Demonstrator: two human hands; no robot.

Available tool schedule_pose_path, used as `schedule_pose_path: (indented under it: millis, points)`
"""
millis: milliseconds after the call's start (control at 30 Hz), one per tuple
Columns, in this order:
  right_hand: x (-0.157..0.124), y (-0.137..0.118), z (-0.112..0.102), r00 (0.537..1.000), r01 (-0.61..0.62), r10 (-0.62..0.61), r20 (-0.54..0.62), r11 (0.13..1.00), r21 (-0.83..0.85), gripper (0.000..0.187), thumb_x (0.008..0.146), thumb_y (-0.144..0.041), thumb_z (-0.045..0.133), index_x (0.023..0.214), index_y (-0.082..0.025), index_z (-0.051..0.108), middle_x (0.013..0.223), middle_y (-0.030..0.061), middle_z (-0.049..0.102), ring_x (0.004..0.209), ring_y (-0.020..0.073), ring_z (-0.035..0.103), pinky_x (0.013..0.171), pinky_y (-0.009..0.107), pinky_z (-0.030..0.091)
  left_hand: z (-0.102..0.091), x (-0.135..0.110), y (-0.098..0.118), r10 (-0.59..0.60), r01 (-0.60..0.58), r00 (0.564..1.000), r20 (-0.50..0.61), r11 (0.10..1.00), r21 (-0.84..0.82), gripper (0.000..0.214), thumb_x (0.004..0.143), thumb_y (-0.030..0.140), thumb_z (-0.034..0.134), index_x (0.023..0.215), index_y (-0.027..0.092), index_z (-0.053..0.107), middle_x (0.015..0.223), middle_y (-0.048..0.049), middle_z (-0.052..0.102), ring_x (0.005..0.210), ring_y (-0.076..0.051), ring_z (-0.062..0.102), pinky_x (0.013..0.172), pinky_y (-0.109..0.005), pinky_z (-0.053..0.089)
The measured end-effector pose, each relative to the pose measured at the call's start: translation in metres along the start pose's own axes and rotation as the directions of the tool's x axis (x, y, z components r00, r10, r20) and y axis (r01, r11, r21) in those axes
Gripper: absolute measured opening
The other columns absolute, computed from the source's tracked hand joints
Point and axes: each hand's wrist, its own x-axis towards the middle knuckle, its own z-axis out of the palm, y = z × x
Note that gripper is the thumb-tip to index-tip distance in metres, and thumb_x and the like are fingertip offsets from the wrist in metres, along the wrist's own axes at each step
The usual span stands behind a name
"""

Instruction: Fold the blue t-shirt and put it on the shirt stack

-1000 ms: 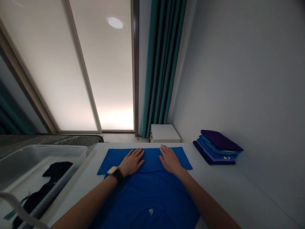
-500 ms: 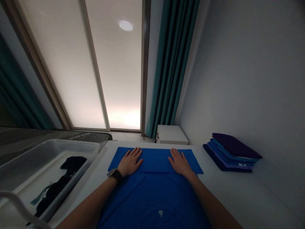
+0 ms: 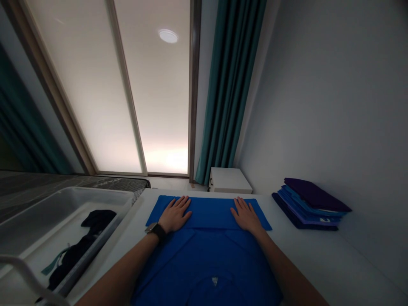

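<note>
A blue T-shirt point(image 3: 204, 250) lies spread on the white table, its collar toward me and its far end folded over into a flat band. My left hand point(image 3: 175, 213), with a dark watch point(image 3: 155, 230) on the wrist, rests flat on the left part of that band, fingers apart. On the band's right part my right hand point(image 3: 246, 214) lies palm down, fingers stretched out and holding nothing. A small light mark shows near the collar.
A stack of folded clothes point(image 3: 310, 206) sits at the right by the wall. To the left stands a clear plastic bin point(image 3: 123, 199) with dark clothing point(image 3: 81, 246) inside. A white cabinet point(image 3: 230, 180) is beyond the table point(image 3: 318, 259).
My right hand has slid slightly to the right across the folded band. The left hand is almost where it was, still flat on the cloth.
</note>
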Motion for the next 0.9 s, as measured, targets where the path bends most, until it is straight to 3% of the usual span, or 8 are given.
schedule_pose_path:
  millis: [133,267,600,900]
  points:
    - [0.001,0.000,0.001,1.000,0.003,-0.003,-0.015,1.000,0.001,0.070,0.095,-0.053,0.012,0.152,-0.013,0.013,0.159,0.0050,0.010,0.146,0.0191,0.003,0.118,0.043,0.001,-0.002,0.000,0.003,-0.023,0.023,1.000,0.000,1.000,0.009,0.062,0.096,0.055,0.021,0.149,0.023,0.028,0.157,-0.0028,0.023,0.145,-0.021,0.019,0.118,-0.044,0.015]
    - [0.001,0.002,0.002,1.000,0.003,-0.003,-0.020,1.000,0.008,0.070,0.095,-0.053,0.014,0.152,-0.012,0.014,0.159,0.0060,0.011,0.146,0.0194,0.003,0.117,0.043,0.001,-0.004,-0.003,0.002,-0.138,0.139,0.990,-0.013,0.990,0.017,0.064,0.096,0.055,0.022,0.149,0.020,0.029,0.156,-0.0060,0.025,0.145,-0.022,0.020,0.117,-0.046,0.014]
    - [0.006,0.004,0.009,1.000,-0.002,0.002,-0.027,1.000,-0.017,0.070,0.095,-0.053,0.015,0.152,-0.013,0.015,0.159,0.0050,0.010,0.146,0.0187,0.004,0.117,0.043,0.002,-0.010,-0.015,-0.043,-0.401,0.401,0.916,-0.021,0.912,0.082,0.064,0.096,0.051,0.020,0.148,0.015,0.030,0.156,-0.0093,0.026,0.144,-0.024,0.020,0.114,-0.052,0.017]
    - [0.004,0.004,0.008,1.000,-0.003,0.003,-0.029,1.000,-0.009,0.070,0.095,-0.054,0.015,0.152,-0.013,0.015,0.159,0.0041,0.009,0.146,0.0192,0.005,0.118,0.044,0.002,-0.006,-0.015,-0.048,-0.466,0.469,0.883,-0.060,0.881,0.063,0.061,0.096,0.048,0.019,0.147,0.017,0.032,0.156,-0.0077,0.027,0.144,-0.027,0.020,0.113,-0.054,0.018]
